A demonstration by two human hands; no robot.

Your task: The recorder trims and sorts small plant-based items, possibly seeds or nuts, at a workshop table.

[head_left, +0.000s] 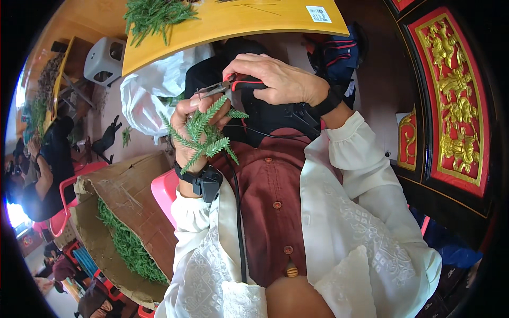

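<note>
Two bare hands work at the upper middle: the left hand [182, 117], toward ten o'clock, has its fingers curled closed on one many-armed artificial pine sprig [199, 127], and the right hand [281, 77], toward twelve, is wrapped around one pair of red-and-black pliers [233, 85]. The pliers' grey nose reaches the left fingertips; whether it grips anything there I cannot tell. Each wrist wears one black device. At eight o'clock stands one open cardboard box [132, 196], holding a mass of green artificial foliage [130, 246] too dense to count. Farther out, at ten o'clock, sits one crumpled white plastic bag [146, 100]; a little green shows at its right side, though whether inside it is unclear. One loose green sprig [126, 136] lies on the floor toward nine. Beyond, at twelve o'clock, one yellow desk [254, 26] carries a heap of green sprigs [156, 18] at eleven, uncountable, and one white label [318, 14]. One grey plastic stool [106, 61] stands at ten, and past it a second desk bears more greenery.
</note>
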